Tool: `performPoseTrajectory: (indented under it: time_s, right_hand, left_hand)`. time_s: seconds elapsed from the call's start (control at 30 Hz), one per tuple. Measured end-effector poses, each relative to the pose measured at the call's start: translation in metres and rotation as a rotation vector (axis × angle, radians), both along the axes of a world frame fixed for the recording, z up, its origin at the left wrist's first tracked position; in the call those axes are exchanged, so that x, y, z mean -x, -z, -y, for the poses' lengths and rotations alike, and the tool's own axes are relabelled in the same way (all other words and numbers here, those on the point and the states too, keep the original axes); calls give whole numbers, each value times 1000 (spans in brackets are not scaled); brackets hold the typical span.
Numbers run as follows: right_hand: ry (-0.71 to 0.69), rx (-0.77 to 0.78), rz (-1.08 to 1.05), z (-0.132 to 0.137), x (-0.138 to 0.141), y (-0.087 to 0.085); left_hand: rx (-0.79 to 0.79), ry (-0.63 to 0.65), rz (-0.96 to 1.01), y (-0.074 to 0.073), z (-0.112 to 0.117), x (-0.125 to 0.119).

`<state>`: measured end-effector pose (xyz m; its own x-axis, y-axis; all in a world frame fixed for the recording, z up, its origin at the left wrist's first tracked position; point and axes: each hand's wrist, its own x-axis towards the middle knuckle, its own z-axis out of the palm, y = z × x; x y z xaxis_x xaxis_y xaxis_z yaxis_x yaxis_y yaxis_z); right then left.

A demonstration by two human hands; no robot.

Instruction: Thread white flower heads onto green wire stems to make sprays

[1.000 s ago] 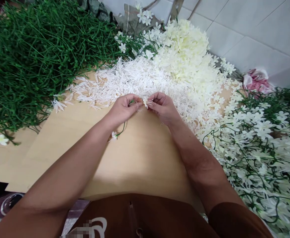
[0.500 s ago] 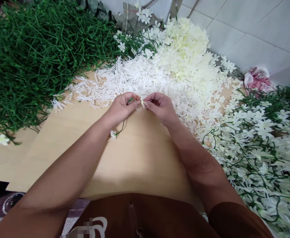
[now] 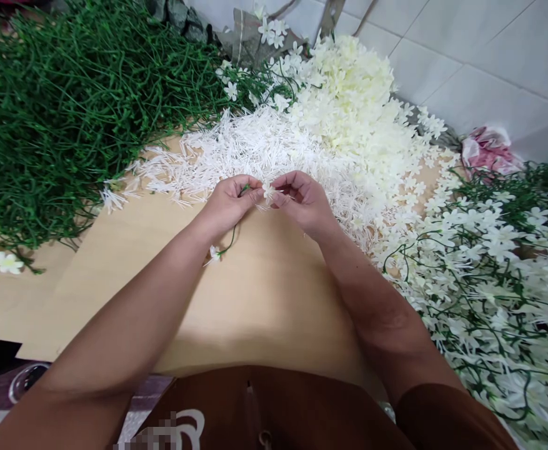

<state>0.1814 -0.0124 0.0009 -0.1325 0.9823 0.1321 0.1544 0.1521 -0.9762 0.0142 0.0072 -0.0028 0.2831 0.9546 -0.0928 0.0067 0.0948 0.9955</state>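
While hands (image 3: 230,200) (image 3: 307,203) pinch star-shaped white flower (image 3: 268,190) | thready white filaments (image 3: 255,144) heaped beyond

I count 1 pinched blossom (image 3: 268,191) and 1 pinkish bundle (image 3: 489,154).

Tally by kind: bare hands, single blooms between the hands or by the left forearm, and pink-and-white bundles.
Hands: 2, left hand and right hand
Single blooms: 2, upper bloom and lower bloom
Pink-and-white bundle: 1
Total: 5
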Motion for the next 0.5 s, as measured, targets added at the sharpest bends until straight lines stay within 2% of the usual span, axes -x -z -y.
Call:
performPoseTrajectory:
  time_s: [0.13, 0.27, 0.4, 0.5]
  right_hand:
    - [136, -163, 157, 6, 4, -3]
    - [145, -215, 296, 4, 7, 5]
    - [60, -94, 154, -2, 2, 11]
    - [54, -13, -2, -5, -2, 10]
  left_hand:
    - [-95, -83, -109, 3, -1, -5]
    - [-171, -55, -254, 1, 2, -7]
    - [-137, 1, -172, -2, 3, -5]
    - [-72, 22, -84, -5, 3, -1]
